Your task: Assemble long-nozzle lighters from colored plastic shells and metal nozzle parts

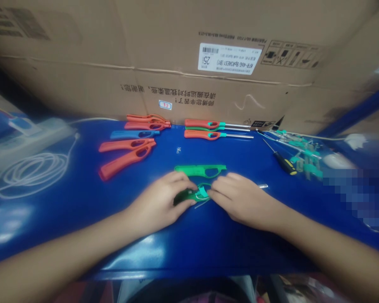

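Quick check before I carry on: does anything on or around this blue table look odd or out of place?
Mainly the cardboard behind the blue table: its printing and white label are upside down. A few tiny bits also lie loose beyond the green handle piece, too small to identify. I see no spill.

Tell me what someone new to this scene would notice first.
Probably the bright green handle piece near the center, held by the left hand with the right hand at its other end, over the deep blue table. Next, the orange handles and one blue handle lying left of center, beyond the left hand. Behind them stands a big cardboard panel with its printing upside down.
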`<state>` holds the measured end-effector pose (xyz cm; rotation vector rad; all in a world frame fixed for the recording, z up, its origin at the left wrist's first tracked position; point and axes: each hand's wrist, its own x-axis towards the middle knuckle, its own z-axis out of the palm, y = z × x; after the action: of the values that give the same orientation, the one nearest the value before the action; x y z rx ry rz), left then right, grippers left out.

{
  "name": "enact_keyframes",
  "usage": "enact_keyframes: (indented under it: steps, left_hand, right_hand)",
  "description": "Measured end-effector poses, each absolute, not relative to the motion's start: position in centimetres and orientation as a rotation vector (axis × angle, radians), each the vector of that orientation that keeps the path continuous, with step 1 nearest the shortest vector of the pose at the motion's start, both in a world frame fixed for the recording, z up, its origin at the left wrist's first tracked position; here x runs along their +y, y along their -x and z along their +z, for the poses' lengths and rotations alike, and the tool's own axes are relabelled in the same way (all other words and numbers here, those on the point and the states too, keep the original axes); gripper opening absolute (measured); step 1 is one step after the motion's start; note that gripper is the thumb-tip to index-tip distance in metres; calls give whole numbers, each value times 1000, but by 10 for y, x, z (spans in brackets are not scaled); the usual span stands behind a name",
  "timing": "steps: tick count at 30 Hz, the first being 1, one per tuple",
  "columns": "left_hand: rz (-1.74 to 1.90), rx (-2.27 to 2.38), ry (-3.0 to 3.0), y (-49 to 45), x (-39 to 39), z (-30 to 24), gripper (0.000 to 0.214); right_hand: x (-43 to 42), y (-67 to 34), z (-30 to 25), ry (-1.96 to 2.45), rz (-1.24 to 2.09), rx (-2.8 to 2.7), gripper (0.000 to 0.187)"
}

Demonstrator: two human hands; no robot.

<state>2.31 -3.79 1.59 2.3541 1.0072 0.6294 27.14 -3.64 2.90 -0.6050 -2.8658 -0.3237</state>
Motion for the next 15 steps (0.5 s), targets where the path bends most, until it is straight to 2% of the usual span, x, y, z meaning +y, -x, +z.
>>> enact_keyframes:
  steps: [15]
  left_hand:
    - [626,1021,-2380,-23,-39,16,18]
  right_hand:
    - [-39,-269,28,631,-342,-2849,42]
